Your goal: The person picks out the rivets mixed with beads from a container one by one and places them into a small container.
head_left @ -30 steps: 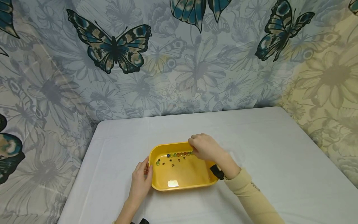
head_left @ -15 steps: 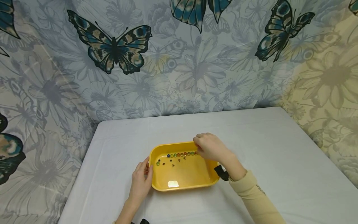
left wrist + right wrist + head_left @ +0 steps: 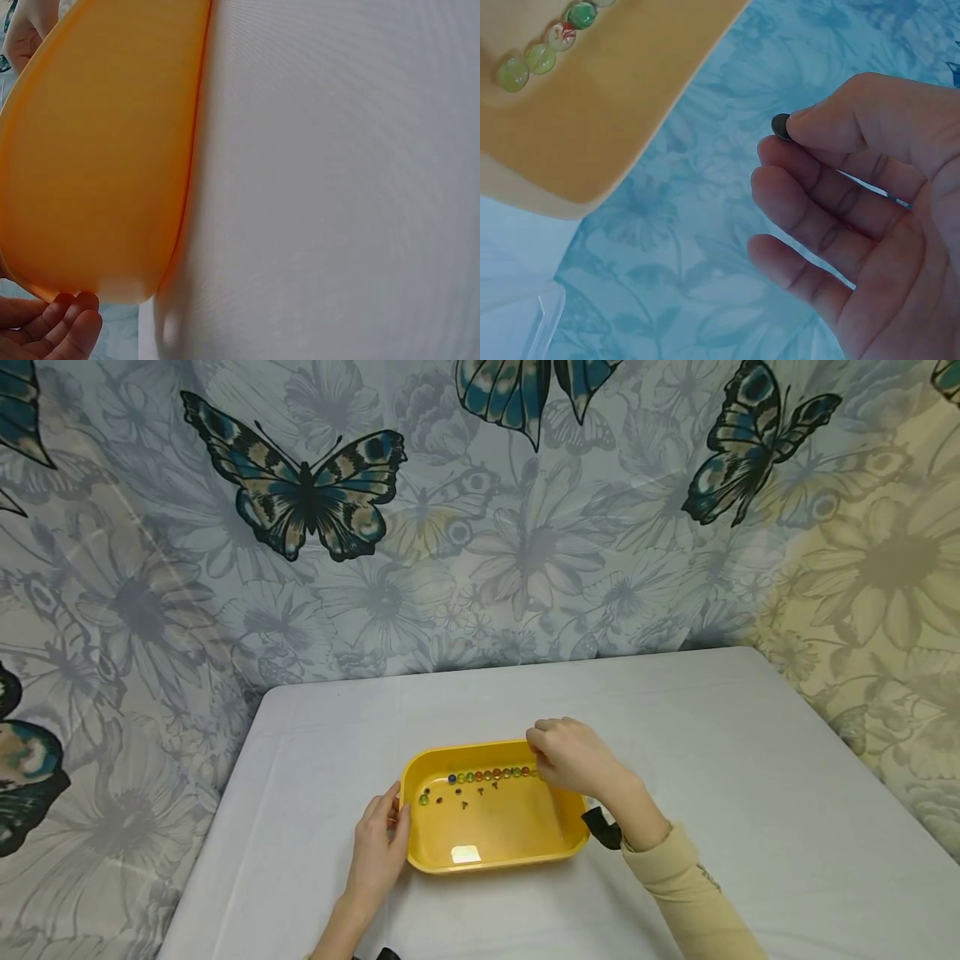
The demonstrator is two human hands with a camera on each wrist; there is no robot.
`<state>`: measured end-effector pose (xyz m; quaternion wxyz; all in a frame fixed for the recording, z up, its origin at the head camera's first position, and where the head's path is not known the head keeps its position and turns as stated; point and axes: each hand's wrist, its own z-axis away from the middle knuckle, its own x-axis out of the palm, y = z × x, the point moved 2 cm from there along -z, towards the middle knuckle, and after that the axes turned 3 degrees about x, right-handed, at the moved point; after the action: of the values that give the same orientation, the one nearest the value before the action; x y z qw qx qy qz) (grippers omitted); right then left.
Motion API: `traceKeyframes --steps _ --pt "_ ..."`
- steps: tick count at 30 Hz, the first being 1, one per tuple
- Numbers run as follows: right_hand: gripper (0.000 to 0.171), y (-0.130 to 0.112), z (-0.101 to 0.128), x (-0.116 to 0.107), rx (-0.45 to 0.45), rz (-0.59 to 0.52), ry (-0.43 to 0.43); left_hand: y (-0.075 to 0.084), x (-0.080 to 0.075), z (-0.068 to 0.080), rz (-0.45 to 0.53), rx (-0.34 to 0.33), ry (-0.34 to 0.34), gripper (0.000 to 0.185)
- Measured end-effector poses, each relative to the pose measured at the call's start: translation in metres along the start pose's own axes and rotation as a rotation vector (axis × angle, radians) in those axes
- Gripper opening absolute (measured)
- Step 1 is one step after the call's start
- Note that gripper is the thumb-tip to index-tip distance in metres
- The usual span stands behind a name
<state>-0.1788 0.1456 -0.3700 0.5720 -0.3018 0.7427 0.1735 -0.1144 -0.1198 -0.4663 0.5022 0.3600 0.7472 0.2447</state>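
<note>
A yellow tray (image 3: pixel 495 860) sits on the white table (image 3: pixel 750 760). A row of coloured marbles (image 3: pixel 491 773) lines its far wall, with a few dark bits (image 3: pixel 465 800) and loose marbles in front. My left hand (image 3: pixel 390 827) grips the tray's left rim, thumb on top; its fingertips (image 3: pixel 71 319) curl under the tray (image 3: pixel 97 150). My right hand (image 3: pixel 543 762) hovers at the row's right end. In the right wrist view that right hand (image 3: pixel 795 135) pinches a small dark marble (image 3: pixel 781 126) between thumb and forefinger, beside the tray (image 3: pixel 615 97) and the marbles (image 3: pixel 540 58).
A butterfly-patterned cloth (image 3: pixel 315 493) hangs behind the table and on both sides. The table's far edge meets that cloth. A black strap (image 3: pixel 603 827) circles my right wrist. White tabletop lies all round the tray.
My right hand has shifted a little to the right along the marble row, and the row now reaches further right. The left hand and the tray have stayed put.
</note>
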Motion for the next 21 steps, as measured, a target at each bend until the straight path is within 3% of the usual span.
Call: traceKeyframes --steps 6,21 --pt "0.020 0.002 0.004 -0.002 0.010 0.004 0.015 0.000 -0.001 0.000 0.006 -0.026 -0.018 0.038" --pt "0.018 0.012 0.022 0.000 0.061 -0.016 0.049 -0.003 0.000 0.001 0.016 -0.015 -0.009 0.038"
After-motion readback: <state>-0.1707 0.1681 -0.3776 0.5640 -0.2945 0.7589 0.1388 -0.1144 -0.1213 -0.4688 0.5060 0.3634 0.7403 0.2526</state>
